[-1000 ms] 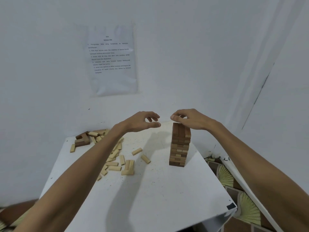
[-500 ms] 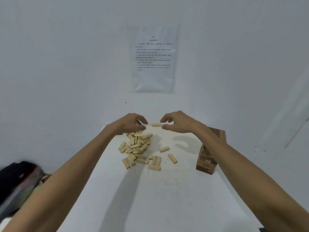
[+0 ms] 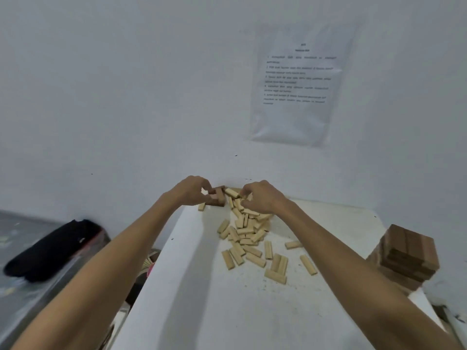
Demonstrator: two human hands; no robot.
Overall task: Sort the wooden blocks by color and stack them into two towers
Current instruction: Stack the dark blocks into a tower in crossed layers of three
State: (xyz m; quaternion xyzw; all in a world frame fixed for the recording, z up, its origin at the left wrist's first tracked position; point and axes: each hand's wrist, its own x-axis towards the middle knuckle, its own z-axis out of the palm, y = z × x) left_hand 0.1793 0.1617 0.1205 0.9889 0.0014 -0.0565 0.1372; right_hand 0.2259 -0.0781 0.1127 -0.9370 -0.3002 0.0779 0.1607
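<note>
Blocks (image 3: 242, 233), pale ones, lie heaped on the tabletop (image 3: 227, 311) towards its far left. The dark blocks (image 3: 219, 198) sit at the far edge and the tower (image 3: 406, 256) stands at the right. The left hand (image 3: 192, 192) pinches the dark blocks with curled fingers. The right hand (image 3: 262, 198) curls into the heap, but I cannot tell its grip. The blocks look light, stiff and smooth, so they are best pinched across their long sides.

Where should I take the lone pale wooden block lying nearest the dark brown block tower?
Pinch the pale wooden block across its long sides at mid-length, from above: it lies flat on the white table, apart from the others.
</note>
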